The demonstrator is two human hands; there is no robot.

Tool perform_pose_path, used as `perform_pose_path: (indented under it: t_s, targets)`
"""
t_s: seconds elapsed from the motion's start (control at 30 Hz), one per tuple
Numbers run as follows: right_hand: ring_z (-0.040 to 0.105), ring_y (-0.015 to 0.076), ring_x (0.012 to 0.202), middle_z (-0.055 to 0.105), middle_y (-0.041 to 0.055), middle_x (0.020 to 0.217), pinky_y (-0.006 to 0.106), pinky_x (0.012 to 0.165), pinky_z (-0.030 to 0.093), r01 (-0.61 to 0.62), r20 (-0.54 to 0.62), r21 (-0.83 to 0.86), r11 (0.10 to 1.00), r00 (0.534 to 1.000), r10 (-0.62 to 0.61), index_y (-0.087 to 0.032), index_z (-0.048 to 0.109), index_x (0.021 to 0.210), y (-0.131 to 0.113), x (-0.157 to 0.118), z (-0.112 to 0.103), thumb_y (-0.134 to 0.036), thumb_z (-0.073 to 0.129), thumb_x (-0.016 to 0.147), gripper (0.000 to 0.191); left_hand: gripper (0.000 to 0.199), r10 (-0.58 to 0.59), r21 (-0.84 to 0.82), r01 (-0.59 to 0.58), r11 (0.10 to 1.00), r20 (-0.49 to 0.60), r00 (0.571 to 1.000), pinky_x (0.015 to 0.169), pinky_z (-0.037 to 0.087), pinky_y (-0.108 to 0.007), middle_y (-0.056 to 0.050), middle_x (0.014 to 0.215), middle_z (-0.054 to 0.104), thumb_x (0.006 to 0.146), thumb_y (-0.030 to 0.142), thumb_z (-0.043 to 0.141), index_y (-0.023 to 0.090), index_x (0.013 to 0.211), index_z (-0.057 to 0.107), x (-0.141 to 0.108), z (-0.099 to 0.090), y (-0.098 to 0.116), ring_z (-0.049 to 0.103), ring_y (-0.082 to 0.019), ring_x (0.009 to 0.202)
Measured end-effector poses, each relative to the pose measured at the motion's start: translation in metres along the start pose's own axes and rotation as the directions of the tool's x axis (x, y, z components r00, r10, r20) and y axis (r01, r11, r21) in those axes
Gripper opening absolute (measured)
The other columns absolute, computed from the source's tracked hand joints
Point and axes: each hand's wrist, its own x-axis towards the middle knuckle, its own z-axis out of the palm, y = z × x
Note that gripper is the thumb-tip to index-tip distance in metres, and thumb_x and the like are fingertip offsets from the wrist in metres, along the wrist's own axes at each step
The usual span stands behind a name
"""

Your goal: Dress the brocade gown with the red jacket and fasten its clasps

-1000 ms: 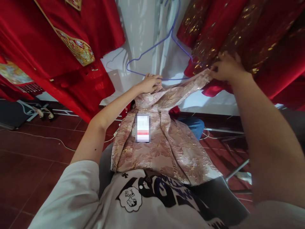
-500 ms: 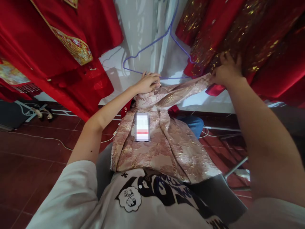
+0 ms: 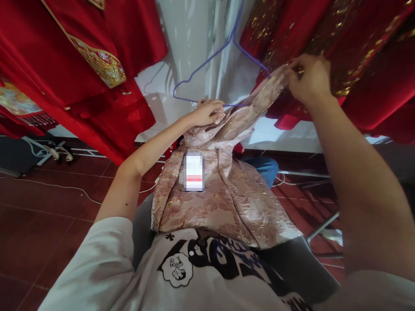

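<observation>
A pink-and-gold brocade dress (image 3: 207, 198) lies across my lap, with its flared, pleated skirt toward me. My left hand (image 3: 209, 113) is closed on the top of its bodice, just below the bottom bar of a purple hanger (image 3: 207, 65). My right hand (image 3: 309, 80), raised to the right, pinches the end of a stretched top piece of the dress, pulling it up over the hanger's right arm. That piece covers the hanger's right corner. On the skirt lies a small white rectangle (image 3: 193, 170) with a red band, its face blurred out.
Red garments with gold embroidery (image 3: 97, 65) hang at the left, and red ones with gold sequins (image 3: 356, 47) at the right. A white wall (image 3: 194, 34) stands behind the hanger. Shoes (image 3: 60, 153) and a white cable (image 3: 74, 188) are on the red tiled floor (image 3: 42, 224).
My right hand has lifted the pinched end of the dress higher, so it now crosses the hanger's right corner. The hanger and my left hand have shifted slightly right.
</observation>
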Motion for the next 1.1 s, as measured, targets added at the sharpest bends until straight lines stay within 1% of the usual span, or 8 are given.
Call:
perform_pose_path:
  t_s: [0.23, 0.37, 0.43, 0.5, 0.6, 0.67, 0.9, 1.1]
  targets:
    - [0.07, 0.025, 0.105, 0.073, 0.0085, 0.107, 0.043, 0.101, 0.052, -0.045, -0.128, 0.325, 0.945, 0.988, 0.091, -0.023, 0.055, 0.092, -0.034, 0.014, 0.019, -0.012, 0.058, 0.098, 0.013, 0.036, 0.04, -0.263, -0.042, 0.964, -0.014, 0.999, 0.117, 0.05, -0.043, -0.009, 0.136, 0.074, 0.107, 0.049, 0.064, 0.026, 0.132, 0.072, -0.001, -0.01, 0.018, 0.067, -0.029, 0.134]
    - [0.062, 0.0201, 0.094, 0.066, 0.0055, 0.094, 0.038, 0.098, 0.05, -0.098, -0.091, 0.42, 0.902, 0.985, 0.149, -0.026, 0.043, 0.082, -0.048, 0.016, 0.029, -0.013, 0.056, 0.103, 0.028, 0.034, -0.182, -0.399, 0.063, 0.915, -0.267, 0.946, 0.12, 0.048, -0.046, -0.009, 0.129, 0.075, 0.102, 0.052, 0.073, 0.024, 0.123, 0.072, -0.003, -0.013, -0.002, 0.061, -0.033, 0.14]
    - [0.058, 0.0192, 0.088, 0.063, 0.0036, 0.089, 0.037, 0.095, 0.049, -0.095, -0.076, 0.436, 0.895, 0.987, 0.141, -0.026, 0.044, 0.08, -0.048, 0.015, 0.031, -0.019, 0.058, 0.105, 0.029, 0.023, -0.374, -0.496, 0.113, 0.861, -0.466, 0.802, 0.122, 0.047, -0.045, -0.008, 0.126, 0.074, 0.101, 0.045, 0.075, 0.026, 0.114, 0.071, -0.008, -0.016, -0.027, 0.062, -0.032, 0.14]
    - [0.057, 0.0188, 0.086, 0.062, 0.0029, 0.088, 0.038, 0.095, 0.049, -0.075, -0.074, 0.446, 0.892, 0.99, 0.12, -0.026, 0.047, 0.08, -0.044, 0.013, 0.033, -0.022, 0.06, 0.104, 0.028, 0.008, -0.559, -0.606, 0.128, 0.785, -0.604, 0.568, 0.121, 0.047, -0.042, -0.006, 0.12, 0.073, 0.102, 0.033, 0.071, 0.026, 0.104, 0.068, -0.017, -0.019, -0.055, 0.065, -0.029, 0.134]
    - [0.058, 0.0189, 0.086, 0.063, 0.0031, 0.089, 0.039, 0.097, 0.049, -0.06, -0.073, 0.465, 0.883, 0.992, 0.106, -0.026, 0.047, 0.079, -0.041, 0.013, 0.034, -0.02, 0.06, 0.103, 0.028, 0.014, -0.783, -0.779, 0.142, 0.61, -0.567, 0.254, 0.12, 0.049, -0.041, -0.005, 0.104, 0.07, 0.104, 0.022, 0.064, 0.023, 0.09, 0.06, -0.035, -0.024, -0.089, 0.067, -0.026, 0.13]
    - [0.058, 0.0184, 0.086, 0.062, 0.0025, 0.089, 0.038, 0.097, 0.049, -0.055, -0.082, 0.48, 0.876, 0.991, 0.107, -0.025, 0.048, 0.08, -0.041, 0.014, 0.036, -0.02, 0.06, 0.102, 0.026, 0.022, -0.868, -0.855, 0.164, 0.492, -0.466, 0.173, 0.117, 0.052, -0.04, -0.004, 0.097, 0.068, 0.104, 0.023, 0.064, 0.022, 0.083, 0.057, -0.046, -0.027, -0.099, 0.068, -0.025, 0.127]
    - [0.055, 0.019, 0.084, 0.058, 0.0015, 0.083, 0.039, 0.096, 0.049, -0.072, -0.073, 0.467, 0.882, 0.99, 0.119, -0.025, 0.048, 0.08, -0.043, 0.014, 0.033, -0.021, 0.06, 0.101, 0.025, 0.028, -0.854, -0.854, 0.151, 0.499, -0.454, 0.255, 0.105, 0.056, -0.028, -0.001, 0.092, 0.066, 0.105, 0.019, 0.068, 0.019, 0.079, 0.059, -0.057, -0.038, -0.095, 0.071, -0.019, 0.115]
    - [0.059, 0.0209, 0.088, 0.065, 0.0036, 0.089, 0.04, 0.098, 0.051, -0.036, -0.074, 0.472, 0.881, 0.994, 0.08, -0.026, 0.05, 0.08, -0.038, 0.015, 0.031, -0.023, 0.06, 0.102, 0.024, 0.039, -0.801, -0.859, 0.047, 0.51, -0.455, 0.389, 0.1, 0.057, -0.031, -0.001, 0.095, 0.072, 0.093, 0.049, 0.09, 0.022, 0.082, 0.063, -0.057, -0.044, -0.1, 0.068, -0.022, 0.119]
